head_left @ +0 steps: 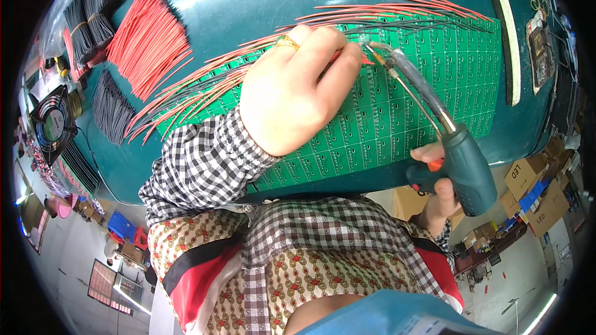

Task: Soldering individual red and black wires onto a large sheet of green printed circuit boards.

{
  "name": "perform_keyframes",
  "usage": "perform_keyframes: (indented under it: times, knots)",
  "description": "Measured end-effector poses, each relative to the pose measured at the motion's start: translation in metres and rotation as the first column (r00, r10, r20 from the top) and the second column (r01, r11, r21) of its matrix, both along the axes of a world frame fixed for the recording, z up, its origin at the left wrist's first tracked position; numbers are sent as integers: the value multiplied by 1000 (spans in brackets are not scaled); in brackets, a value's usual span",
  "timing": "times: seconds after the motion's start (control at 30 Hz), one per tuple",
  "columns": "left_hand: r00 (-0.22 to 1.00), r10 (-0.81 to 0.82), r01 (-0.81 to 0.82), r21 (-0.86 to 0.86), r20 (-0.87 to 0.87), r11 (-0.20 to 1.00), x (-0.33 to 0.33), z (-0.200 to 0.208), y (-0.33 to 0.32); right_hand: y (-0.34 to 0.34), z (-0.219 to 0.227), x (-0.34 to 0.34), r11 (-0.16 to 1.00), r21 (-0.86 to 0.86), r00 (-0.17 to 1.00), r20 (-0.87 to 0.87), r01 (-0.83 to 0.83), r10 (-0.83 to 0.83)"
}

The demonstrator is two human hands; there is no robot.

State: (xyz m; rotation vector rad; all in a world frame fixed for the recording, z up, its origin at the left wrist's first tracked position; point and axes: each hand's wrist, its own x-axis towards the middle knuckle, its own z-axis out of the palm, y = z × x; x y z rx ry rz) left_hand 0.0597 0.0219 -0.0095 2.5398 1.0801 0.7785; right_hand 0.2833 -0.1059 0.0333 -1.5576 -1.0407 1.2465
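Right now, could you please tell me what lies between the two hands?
In the head view, green boards lie between left hand and right hand; the soldering gun reaches over the boards.

The worktop (397, 180) is dark green; its far edge reflects bright light. Cartons (524, 177) are stacked at right, above a dark table (493, 247). A blue crate (122, 226) is located at left. At lower left, a framed window (101, 286) adjoins a pale grey surface (65, 285). A strip light (539, 314) glows at lower right.
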Motion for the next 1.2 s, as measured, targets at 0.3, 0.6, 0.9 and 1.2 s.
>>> perform_keyframes:
  times: [0.3, 0.6, 0.9, 1.2]
  knots:
    - [1000, 1, -1, -19, 12, 1000, 0, 1, 0, -2, -2, 1, 996, 30, 996, 0, 85, -85]
    - [989, -17, 33, -107, 145, 994, -3, 28, 2, 2, -12, 20, 953, 102, 947, -183, 285, -263]
    - [997, 75, -74, -17, 23, 997, 18, -5, -1, 10, -2, 25, 981, 84, 981, -105, 175, -166]
    - [998, 38, -41, 72, 42, 997, 15, -15, 2, 7, -3, 20, 992, 94, 997, -6, 82, -81]
